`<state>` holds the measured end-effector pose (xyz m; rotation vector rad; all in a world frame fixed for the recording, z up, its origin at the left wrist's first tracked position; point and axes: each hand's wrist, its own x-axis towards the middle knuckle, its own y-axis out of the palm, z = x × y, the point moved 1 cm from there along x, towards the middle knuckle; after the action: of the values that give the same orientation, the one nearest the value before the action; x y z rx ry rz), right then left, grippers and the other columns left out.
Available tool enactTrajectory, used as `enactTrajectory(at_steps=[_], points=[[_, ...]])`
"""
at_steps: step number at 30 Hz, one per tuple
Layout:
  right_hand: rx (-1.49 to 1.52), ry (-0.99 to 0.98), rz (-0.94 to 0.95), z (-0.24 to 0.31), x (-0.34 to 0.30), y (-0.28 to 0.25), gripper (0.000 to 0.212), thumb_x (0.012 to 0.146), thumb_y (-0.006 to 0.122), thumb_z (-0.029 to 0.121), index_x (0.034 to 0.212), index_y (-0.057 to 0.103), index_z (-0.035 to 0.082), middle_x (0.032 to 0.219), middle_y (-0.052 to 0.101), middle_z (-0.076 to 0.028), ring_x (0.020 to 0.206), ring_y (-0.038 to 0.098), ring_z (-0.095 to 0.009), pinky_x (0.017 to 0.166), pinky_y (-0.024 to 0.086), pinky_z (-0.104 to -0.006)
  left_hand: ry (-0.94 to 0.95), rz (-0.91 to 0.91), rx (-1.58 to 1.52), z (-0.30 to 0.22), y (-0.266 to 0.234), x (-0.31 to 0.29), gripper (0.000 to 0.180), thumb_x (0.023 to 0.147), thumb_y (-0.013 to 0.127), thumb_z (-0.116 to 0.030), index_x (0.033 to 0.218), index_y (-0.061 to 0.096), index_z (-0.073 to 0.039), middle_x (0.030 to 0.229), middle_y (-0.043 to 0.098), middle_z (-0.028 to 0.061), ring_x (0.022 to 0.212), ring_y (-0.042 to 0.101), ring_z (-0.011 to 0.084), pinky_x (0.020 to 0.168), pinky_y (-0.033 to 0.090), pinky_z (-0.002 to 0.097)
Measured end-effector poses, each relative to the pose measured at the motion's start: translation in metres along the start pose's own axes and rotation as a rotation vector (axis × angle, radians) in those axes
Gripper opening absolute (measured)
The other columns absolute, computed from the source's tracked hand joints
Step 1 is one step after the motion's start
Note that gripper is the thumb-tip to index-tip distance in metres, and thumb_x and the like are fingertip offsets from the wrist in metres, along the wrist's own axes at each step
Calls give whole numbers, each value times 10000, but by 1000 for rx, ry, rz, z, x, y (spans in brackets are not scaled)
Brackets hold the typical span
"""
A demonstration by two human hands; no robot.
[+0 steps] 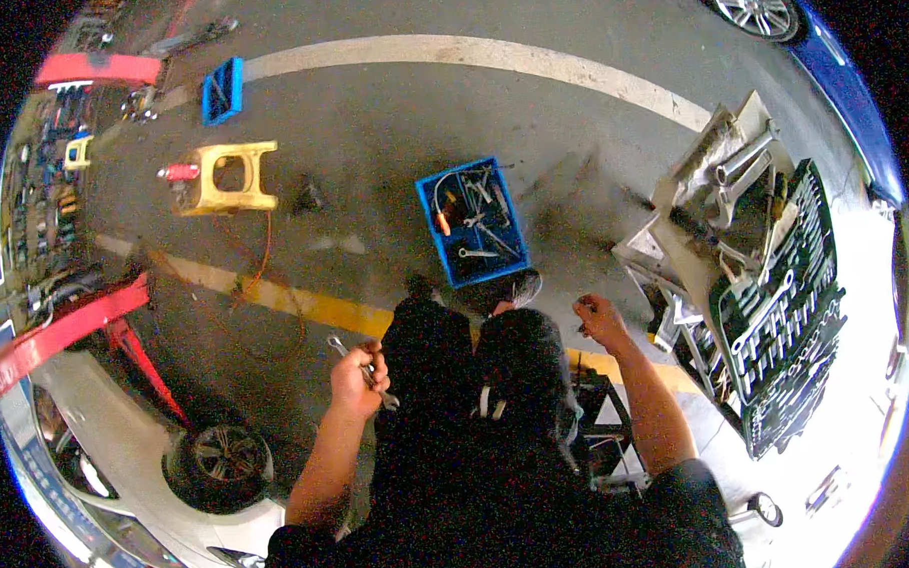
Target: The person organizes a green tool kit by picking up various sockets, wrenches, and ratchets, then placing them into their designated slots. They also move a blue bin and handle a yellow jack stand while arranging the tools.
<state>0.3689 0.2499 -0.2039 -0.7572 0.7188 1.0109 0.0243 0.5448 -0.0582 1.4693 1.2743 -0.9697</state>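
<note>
My left hand (358, 380) is closed around the middle of a metal wrench (337, 343), whose two ends stick out above and below the fist. Off to the right, my right hand (600, 322) has its fingers curled together; a small dark spot shows by the fingertips, too small to name. Ahead of my knees a blue tray (523, 265) rests on the floor, holding several wrenches and a tool with an orange handle (443, 222). Right of my right hand lies an opened tool case (819, 261) with rows of sockets and wrenches.
A metal tool chest (663, 239) with loose tools stands at the right. Farther left are a yellow stool (261, 199), an orange hose (269, 252) and another blue tray (210, 110). Red lift arms (71, 332) and a white car (119, 436) fill the left; a blue car (833, 90) stands far right.
</note>
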Motion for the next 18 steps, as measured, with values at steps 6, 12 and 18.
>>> enactTrajectory(at_steps=[6,12,18], points=[[336,237,-25,-26,135,53,440,895,651,293,1180,563,-30,969,649,-130,657,632,-183,557,522,-324,-67,-30,355,8,67,139,132,801,489,-54,905,554,-4,681,544,87,498,449,150,418,333,269],[-71,157,-235,-82,325,138,531,812,707,314,1219,535,21,1033,665,-163,940,646,-326,819,512,-404,-258,-37,464,71,89,352,115,827,535,-79,909,598,-27,635,561,57,411,390,95,346,262,239],[-307,109,-418,-80,455,197,634,767,708,305,1276,445,33,1258,536,-237,1160,531,-406,972,441,-470,-362,-42,473,126,28,418,154,867,495,-104,923,609,-17,751,641,123,455,425,103,385,300,248]])
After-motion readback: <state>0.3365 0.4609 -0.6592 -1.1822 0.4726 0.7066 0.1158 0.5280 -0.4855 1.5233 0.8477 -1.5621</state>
